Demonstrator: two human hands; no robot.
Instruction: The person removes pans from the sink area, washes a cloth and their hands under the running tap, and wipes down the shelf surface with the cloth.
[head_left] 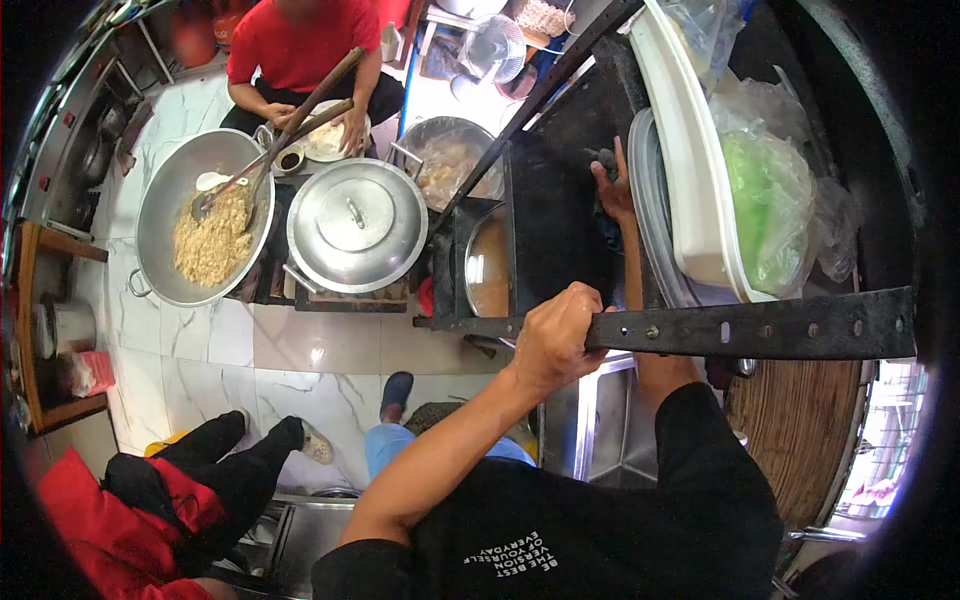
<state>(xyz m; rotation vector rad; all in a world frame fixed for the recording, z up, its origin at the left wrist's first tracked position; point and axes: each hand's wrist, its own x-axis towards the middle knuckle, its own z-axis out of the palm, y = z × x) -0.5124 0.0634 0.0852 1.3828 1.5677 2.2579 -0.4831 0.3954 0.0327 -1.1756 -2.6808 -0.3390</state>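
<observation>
My left hand (560, 335) is wrapped around a black metal shelf rail (770, 328) with a row of holes. Beyond the rail, my right hand (615, 190) reaches over the black shelf panel (565, 220). A dark cloth (604, 158) is bunched under its palm, and its index finger points away from me. Right beside that hand are a clear plastic lid (655, 200) on edge and a white plastic tub (690, 150). A bag with green contents (765, 200) rests by the tub.
Below the shelf are a pan of brown liquid (488, 265) and a steel sink (635, 440). To the left stand a lidded pot (357, 220) and a large wok (155, 230) of crumbly food. A person in red (300, 45) sits behind them; another (110, 530) is at lower left.
</observation>
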